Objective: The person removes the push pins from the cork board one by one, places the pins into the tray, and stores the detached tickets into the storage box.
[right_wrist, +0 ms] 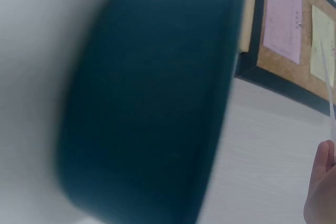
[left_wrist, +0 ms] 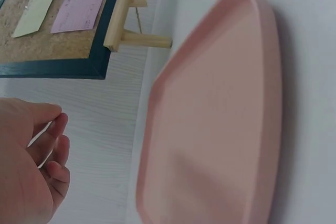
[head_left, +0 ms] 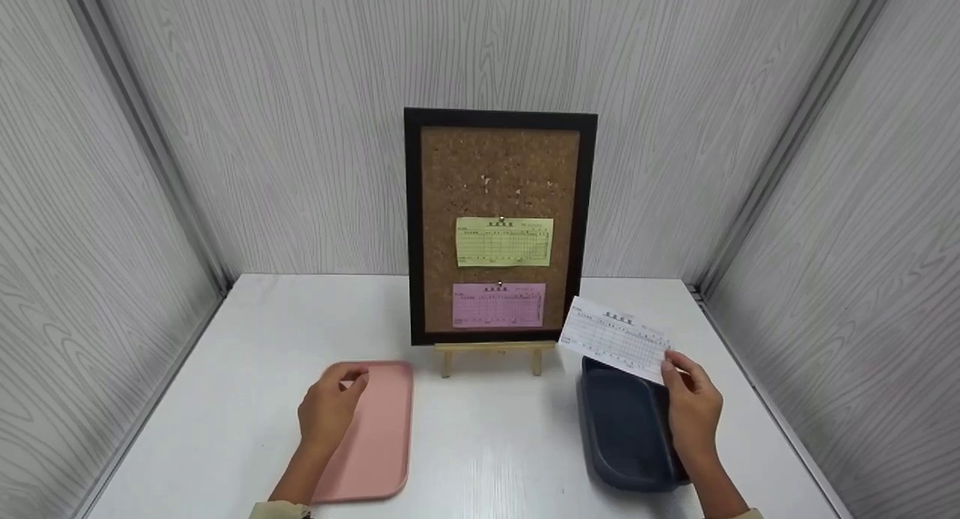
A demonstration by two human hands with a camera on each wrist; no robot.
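Note:
My right hand (head_left: 691,399) pinches a white printed form slip (head_left: 615,339) by its lower right corner, above the dark blue bin (head_left: 626,429). In the right wrist view the slip (right_wrist: 326,72) shows nearly edge-on. Over the pink tray (head_left: 386,429), my left hand (head_left: 330,406) has thumb and index fingertips together. Nothing shows between these fingertips (left_wrist: 62,116); a very small thing could be hidden there. A black-framed corkboard (head_left: 495,151) bears a yellow form slip (head_left: 504,243) above a pink form slip (head_left: 499,307), each fastened at its top by a pin.
The corkboard stands on a small wooden easel (head_left: 495,347) toward the back of the white table (head_left: 495,444). Wood-grain panels (head_left: 300,129) enclose the back and both sides. The tray is at the left and the bin at the right.

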